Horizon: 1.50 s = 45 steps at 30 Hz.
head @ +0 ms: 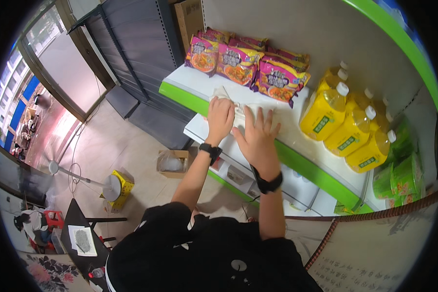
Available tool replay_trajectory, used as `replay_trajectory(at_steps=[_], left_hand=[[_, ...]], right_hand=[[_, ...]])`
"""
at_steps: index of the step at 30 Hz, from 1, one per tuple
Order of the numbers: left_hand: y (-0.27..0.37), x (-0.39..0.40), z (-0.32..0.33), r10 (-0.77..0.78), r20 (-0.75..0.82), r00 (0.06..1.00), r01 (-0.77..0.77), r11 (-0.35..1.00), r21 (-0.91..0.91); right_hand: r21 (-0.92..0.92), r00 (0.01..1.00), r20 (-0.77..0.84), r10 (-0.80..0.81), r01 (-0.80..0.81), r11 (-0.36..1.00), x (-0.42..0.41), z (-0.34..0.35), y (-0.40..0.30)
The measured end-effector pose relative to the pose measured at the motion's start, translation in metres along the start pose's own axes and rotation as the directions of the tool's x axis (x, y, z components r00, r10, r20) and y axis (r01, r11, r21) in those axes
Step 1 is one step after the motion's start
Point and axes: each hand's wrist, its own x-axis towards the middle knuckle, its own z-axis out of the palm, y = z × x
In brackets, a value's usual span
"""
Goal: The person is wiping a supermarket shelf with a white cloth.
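My left hand (220, 118) grips a crumpled white cloth (221, 93) at the front edge of a white shelf board (295, 131) with a green front strip. Beside it, my right hand (259, 140) lies spread over the board, fingers apart. Part of the cloth shows near its fingertips; how far it runs under the hand is hidden. Just behind both hands stand purple packets of instant noodles (239, 65) in rows. Several yellow bottles with white caps (323, 111) stand to the right on the same board. A black band is on each wrist.
Green packages (399, 179) sit at the shelf's right end. Lower white shelves (233, 175) hold small boxes. On the floor are a cardboard box (173, 163), a standing fan (53, 167) and trailing cables. A dark table (75, 215) and a seated person (34, 222) are at lower left.
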Motion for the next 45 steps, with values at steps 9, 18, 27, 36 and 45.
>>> replay_trajectory(at_steps=[9, 18, 27, 36, 45], left_hand=[[-0.007, -0.013, -0.018, -0.038, 0.150, 0.988, 0.030, 0.998, 0.052], [-0.034, -0.003, -0.037, 0.068, 0.164, 0.984, -0.041, 0.986, -0.158], [-0.116, 0.025, -0.061, 0.171, 0.204, 0.964, -0.127, 0.970, -0.208], [-0.113, 0.020, -0.068, 0.208, 0.206, 0.956, -0.166, 0.965, -0.204], [-0.102, 0.022, -0.061, 0.144, 0.148, 0.978, -0.123, 0.982, -0.144]], right_hand=[[-0.087, 0.985, 0.073, 0.155, -0.148, 0.985, 0.003, 0.070, -0.036], [-0.165, 0.947, 0.168, 0.273, -0.246, 0.955, 0.024, 0.083, -0.071], [-0.151, 0.953, 0.131, 0.272, -0.252, 0.956, 0.062, 0.126, -0.112], [-0.100, 0.951, 0.087, 0.297, -0.288, 0.952, 0.051, 0.124, -0.115], [-0.009, 0.983, 0.066, 0.170, -0.169, 0.986, 0.041, 0.099, -0.089]])
